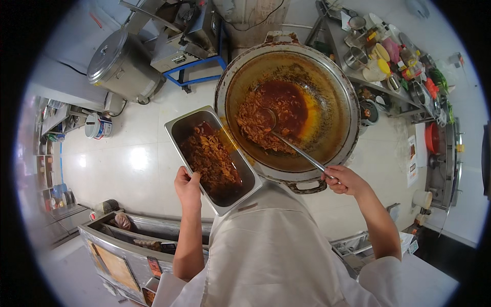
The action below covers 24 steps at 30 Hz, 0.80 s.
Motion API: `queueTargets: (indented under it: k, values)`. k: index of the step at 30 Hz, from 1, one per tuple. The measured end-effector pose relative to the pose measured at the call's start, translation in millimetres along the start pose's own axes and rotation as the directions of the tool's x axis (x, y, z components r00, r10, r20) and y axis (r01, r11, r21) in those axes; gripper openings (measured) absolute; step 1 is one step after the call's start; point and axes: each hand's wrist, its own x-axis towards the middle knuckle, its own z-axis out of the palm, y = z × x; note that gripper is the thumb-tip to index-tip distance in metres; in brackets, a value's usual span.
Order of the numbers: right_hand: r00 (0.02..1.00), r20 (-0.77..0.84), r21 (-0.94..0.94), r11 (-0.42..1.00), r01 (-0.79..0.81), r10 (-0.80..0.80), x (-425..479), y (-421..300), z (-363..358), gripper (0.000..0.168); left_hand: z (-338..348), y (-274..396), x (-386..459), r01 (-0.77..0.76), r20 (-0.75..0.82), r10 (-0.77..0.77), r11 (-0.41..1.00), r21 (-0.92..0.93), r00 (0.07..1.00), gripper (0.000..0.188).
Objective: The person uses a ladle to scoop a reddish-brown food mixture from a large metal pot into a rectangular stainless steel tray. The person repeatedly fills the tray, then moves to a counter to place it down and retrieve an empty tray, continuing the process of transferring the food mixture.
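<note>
My left hand (188, 188) grips the left rim of a rectangular stainless steel pan (245, 177), tilted beside the big round wok. Reddish-brown shredded food in oil (215, 161) lies in the pan. My right hand (342, 180) is closed around the handle of a metal ladle (301, 152). The ladle's bowl rests in more of the same shredded food (251, 124) at the left of the large wok (337, 111), where dark red oil (285, 99) also pools. The pan's upper right edge overlaps the wok's rim.
A lidded steel pot (130, 65) and a metal appliance on a blue frame (191, 78) stand beyond, at left. A shelf with bottles and steel containers (378, 65) is at upper right. A white bucket (98, 126) sits on the floor. A steel counter (115, 245) runs along the lower left.
</note>
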Motion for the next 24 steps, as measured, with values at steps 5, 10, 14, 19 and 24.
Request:
queueTargets:
  k: [5,10,14,19,24]
  values:
    - [0.997,0.065,0.107,0.994,0.021,-0.028,2.8,8.8,-2.4,0.025,4.3,9.1,-3.4,0.015,-0.006,-0.015,1.000,-0.010,1.000,0.018]
    - [0.998,0.040,0.121,0.991,0.052,-0.057,-16.4,24.4,-2.5,0.028,-2.5,3.0,-0.7,0.030,0.016,-0.030,0.999,0.022,0.999,0.017]
    - [0.998,-0.043,0.114,0.992,0.058,-0.054,-46.1,23.7,7.4,0.029,-0.2,13.9,-5.0,0.056,0.004,-0.057,0.997,0.043,0.998,0.022]
    - [0.989,-0.105,0.104,0.987,0.120,-0.109,-87.5,25.1,15.4,0.028,-1.9,3.8,-1.1,0.026,-0.005,-0.026,1.000,0.008,1.000,0.019]
    - [0.978,-0.148,0.066,0.985,0.159,-0.148,-128.7,19.1,31.1,0.027,-3.7,-0.2,1.3,0.015,0.002,-0.016,0.999,0.030,1.000,0.020]
